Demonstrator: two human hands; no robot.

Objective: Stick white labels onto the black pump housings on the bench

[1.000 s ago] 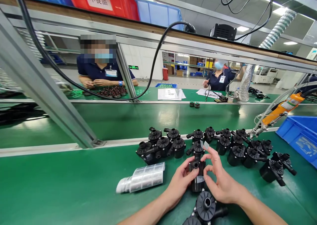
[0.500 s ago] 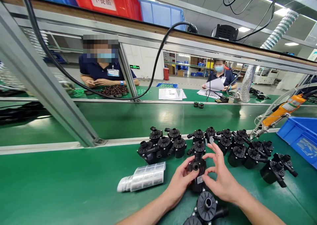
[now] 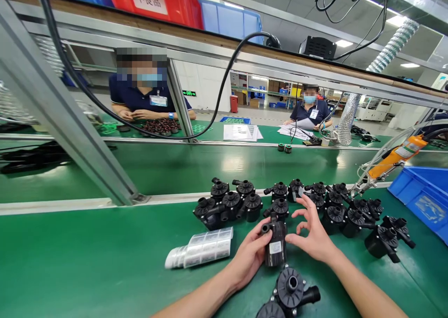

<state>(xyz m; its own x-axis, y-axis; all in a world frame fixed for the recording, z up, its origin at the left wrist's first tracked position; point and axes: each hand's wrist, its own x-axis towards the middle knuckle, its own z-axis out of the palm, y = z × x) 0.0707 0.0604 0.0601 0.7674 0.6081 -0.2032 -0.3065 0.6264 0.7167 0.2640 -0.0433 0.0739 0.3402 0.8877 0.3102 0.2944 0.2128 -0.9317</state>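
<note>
My left hand [image 3: 249,254] grips a black pump [image 3: 275,243] held upright just above the green bench, with a white label on its side facing me. My right hand [image 3: 312,234] sits against the pump's right side, thumb touching it and fingers spread, with a small white sticker [image 3: 300,191] stuck to a raised fingertip. Behind my hands stand several black pumps [image 3: 231,204] in clusters. A roll of label backing [image 3: 203,247] lies to the left of my left hand.
Two more black pumps [image 3: 290,287] lie near the front edge. A blue bin [image 3: 422,197] and an orange electric screwdriver [image 3: 394,156] are at the right. A slanted aluminium post [image 3: 66,117] rises at the left. Two people sit across the conveyor belt [image 3: 196,166].
The pump has been turned so its labelled side faces me. My right hand has opened and drawn slightly away to the right, and the sticker on its fingertip has risen.
</note>
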